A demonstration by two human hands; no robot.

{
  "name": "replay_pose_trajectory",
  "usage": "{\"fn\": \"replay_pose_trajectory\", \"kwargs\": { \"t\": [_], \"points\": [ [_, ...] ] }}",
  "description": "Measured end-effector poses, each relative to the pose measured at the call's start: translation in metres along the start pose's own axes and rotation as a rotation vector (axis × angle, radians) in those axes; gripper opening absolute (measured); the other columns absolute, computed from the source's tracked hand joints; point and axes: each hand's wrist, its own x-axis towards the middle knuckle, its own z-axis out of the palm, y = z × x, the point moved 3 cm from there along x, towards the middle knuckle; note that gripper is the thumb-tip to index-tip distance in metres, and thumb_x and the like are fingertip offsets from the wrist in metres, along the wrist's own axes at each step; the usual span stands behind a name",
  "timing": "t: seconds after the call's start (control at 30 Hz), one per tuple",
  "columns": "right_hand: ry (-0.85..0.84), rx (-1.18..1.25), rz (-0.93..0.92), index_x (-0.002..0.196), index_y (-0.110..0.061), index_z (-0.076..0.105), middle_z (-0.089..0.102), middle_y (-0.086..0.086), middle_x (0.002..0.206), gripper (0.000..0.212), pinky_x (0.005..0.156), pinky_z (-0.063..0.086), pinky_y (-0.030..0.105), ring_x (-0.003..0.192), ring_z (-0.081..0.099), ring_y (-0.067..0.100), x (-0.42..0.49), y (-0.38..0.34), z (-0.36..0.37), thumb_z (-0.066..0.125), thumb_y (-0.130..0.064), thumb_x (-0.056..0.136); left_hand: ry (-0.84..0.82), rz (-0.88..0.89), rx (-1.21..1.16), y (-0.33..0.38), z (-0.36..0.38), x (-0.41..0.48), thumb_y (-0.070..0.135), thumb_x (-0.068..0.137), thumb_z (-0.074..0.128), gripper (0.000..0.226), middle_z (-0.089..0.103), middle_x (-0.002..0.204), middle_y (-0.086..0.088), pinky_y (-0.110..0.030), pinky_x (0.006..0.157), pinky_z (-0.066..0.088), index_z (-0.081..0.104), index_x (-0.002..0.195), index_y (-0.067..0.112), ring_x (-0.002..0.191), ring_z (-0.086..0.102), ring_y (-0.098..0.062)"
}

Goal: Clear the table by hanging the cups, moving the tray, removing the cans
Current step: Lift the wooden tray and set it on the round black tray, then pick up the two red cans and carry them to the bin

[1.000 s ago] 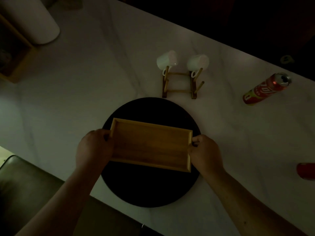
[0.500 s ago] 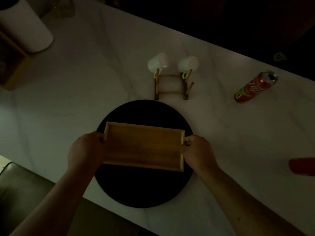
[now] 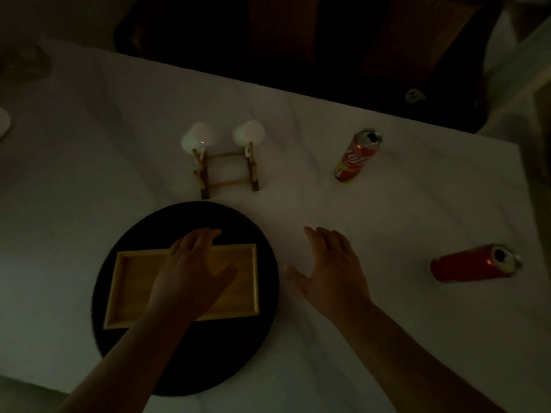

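Head view: a dim white table [image 3: 89, 162] is seen. The wooden tray [image 3: 131, 281] lies on a black round mat [image 3: 185, 368]. The left hand [image 3: 190, 272] is spread above the tray, the right hand [image 3: 331, 269] spread over bare tabletop, nothing gripped. Two cups [image 3: 196, 138] hang on a rack [image 3: 228, 171]; two red cans [image 3: 356, 155] lie to the right.

dim, underexposed | soft motion blur | far side black | wide-angle bending at edges

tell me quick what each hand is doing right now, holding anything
Left hand: open, holding nothing, over the rectangular wooden tray.
Right hand: open, fingers spread, holding nothing.
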Motion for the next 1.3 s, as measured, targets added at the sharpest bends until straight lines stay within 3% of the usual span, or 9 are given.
{"fn": "replay_pose_trajectory", "kwargs": {
  "t": [0.13,0.37,0.63,0.97,1.17,1.3],
  "points": [
    [-0.025,-0.017,0.051,0.159,-0.027,0.024,0.035,0.008,0.164,0.100,0.120,0.030,0.055,0.154,0.021,0.036,-0.003,0.031,-0.007,0.048,-0.081,0.079,-0.053,0.074,0.002,0.040,0.017,0.012,0.072,0.074,0.062,0.090,0.038,0.157,0.005,-0.045,0.109,0.040,0.037,0.152,0.032,0.142,0.033,-0.024],
    [-0.006,-0.021,0.101,0.160,-0.024,0.026,0.033,0.009,0.166,0.101,0.122,0.025,0.054,0.155,0.017,0.036,-0.015,0.076,-0.021,0.044,-0.084,0.081,-0.061,0.183,0.031,0.105,0.039,0.033,0.081,0.070,0.056,0.096,0.036,0.158,0.005,-0.048,0.112,0.039,0.034,0.152,0.035,0.144,0.033,-0.026],
    [0.019,0.018,0.135,0.161,-0.028,0.016,0.024,0.006,0.170,0.098,0.125,0.020,0.051,0.157,0.009,0.031,-0.027,0.118,-0.036,0.041,-0.083,0.083,-0.059,0.235,0.039,0.166,0.058,0.066,0.069,0.070,0.072,0.102,0.041,0.156,-0.003,-0.050,0.106,0.043,0.033,0.154,0.027,0.140,0.037,-0.030],
    [0.165,0.030,0.108,0.160,-0.027,0.021,0.029,0.007,0.167,0.094,0.124,0.021,0.053,0.157,0.011,0.033,-0.003,0.137,-0.108,0.047,-0.078,0.085,0.028,0.248,0.004,0.219,0.058,0.110,0.064,0.069,0.079,0.107,0.042,0.153,-0.008,-0.054,0.104,0.045,0.029,0.154,0.023,0.136,0.041,-0.034],
    [0.190,-0.016,0.204,0.159,-0.031,0.019,0.031,0.005,0.167,0.095,0.122,0.021,0.050,0.156,0.013,0.031,-0.002,0.176,-0.150,0.046,-0.081,0.083,0.126,0.232,-0.022,0.237,0.046,0.144,0.056,0.069,0.085,0.113,0.041,0.155,-0.017,-0.052,0.108,0.038,0.028,0.156,0.013,0.137,0.041,-0.041],
    [0.141,-0.042,0.277,0.160,-0.031,0.016,0.028,0.005,0.168,0.097,0.124,0.023,0.054,0.157,0.011,0.032,-0.020,0.208,-0.152,0.043,-0.082,0.082,0.132,0.209,-0.054,0.253,0.046,0.160,0.057,0.068,0.086,0.115,0.039,0.156,-0.016,-0.055,0.106,0.040,0.025,0.157,0.017,0.137,0.041,-0.041]
  ]
}}
